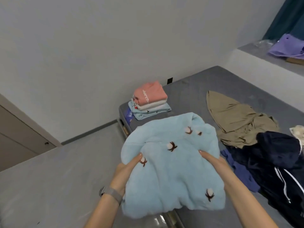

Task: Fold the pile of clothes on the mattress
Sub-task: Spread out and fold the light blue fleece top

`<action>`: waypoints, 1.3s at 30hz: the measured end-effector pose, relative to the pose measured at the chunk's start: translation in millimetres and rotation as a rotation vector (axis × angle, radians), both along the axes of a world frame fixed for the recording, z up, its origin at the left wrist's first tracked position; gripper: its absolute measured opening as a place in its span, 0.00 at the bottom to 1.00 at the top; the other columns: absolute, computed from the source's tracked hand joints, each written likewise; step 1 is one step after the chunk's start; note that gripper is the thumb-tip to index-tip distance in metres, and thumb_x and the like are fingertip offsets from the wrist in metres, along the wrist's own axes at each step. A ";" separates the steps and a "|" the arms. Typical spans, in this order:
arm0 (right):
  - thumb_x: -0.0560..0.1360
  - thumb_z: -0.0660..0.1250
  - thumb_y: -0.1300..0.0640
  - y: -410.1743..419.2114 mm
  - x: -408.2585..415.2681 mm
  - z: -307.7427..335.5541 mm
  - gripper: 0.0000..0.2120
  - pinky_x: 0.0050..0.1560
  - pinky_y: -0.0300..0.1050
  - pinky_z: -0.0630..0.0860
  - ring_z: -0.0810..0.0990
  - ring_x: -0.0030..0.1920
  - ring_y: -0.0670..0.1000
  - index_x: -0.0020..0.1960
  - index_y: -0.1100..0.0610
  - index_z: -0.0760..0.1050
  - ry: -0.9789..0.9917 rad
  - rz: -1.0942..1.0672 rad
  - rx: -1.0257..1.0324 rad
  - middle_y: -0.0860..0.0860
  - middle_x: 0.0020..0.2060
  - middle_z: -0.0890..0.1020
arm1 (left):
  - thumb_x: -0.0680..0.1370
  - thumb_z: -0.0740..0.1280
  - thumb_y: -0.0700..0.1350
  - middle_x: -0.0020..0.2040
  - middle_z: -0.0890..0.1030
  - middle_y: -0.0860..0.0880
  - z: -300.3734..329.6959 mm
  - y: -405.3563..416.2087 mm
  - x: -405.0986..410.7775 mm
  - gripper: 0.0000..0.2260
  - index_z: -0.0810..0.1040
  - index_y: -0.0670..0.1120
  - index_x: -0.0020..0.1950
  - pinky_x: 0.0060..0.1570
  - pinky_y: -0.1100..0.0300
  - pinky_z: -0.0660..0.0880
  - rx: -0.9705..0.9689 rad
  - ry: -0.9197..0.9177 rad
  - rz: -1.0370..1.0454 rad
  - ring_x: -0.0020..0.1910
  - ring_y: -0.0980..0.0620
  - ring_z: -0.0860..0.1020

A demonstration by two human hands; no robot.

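A fluffy light-blue garment (pixel 171 163) with small brown-and-white cotton motifs is folded into a thick bundle and held up over the near edge of the grey mattress (pixel 189 96). My left hand (pixel 126 168) grips its left side, thumb on top. My right hand (pixel 213 163) grips its right side, with the fingers hidden under the fabric. A stack of folded clothes (pixel 150 100), pink on top, sits at the mattress's far left corner. Unfolded clothes lie to the right: a khaki garment (pixel 238 122) and a dark navy hoodie (pixel 278 158) with white drawstrings.
A blue-violet garment (pixel 240 171) lies under the navy one. A grey floor (pixel 57 178) spreads to the left of the mattress. A window ledge at the upper right bears a purple cloth (pixel 286 46) beside a teal curtain (pixel 283 17). A wall socket (pixel 169 80) is behind the stack.
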State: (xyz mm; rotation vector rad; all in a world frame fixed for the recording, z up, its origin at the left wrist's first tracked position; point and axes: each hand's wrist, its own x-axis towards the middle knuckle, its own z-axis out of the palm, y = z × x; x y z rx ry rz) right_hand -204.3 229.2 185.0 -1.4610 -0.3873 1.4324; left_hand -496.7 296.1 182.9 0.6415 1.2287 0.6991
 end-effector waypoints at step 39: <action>0.75 0.70 0.49 766.9 97.2 -172.5 0.16 0.51 0.47 0.74 0.79 0.52 0.54 0.62 0.52 0.76 -0.634 0.041 -0.240 0.50 0.53 0.81 | 0.70 0.76 0.51 0.46 0.83 0.49 -187.0 735.8 94.9 0.12 0.81 0.46 0.48 0.50 0.56 0.76 -0.047 0.337 0.041 0.43 0.51 0.81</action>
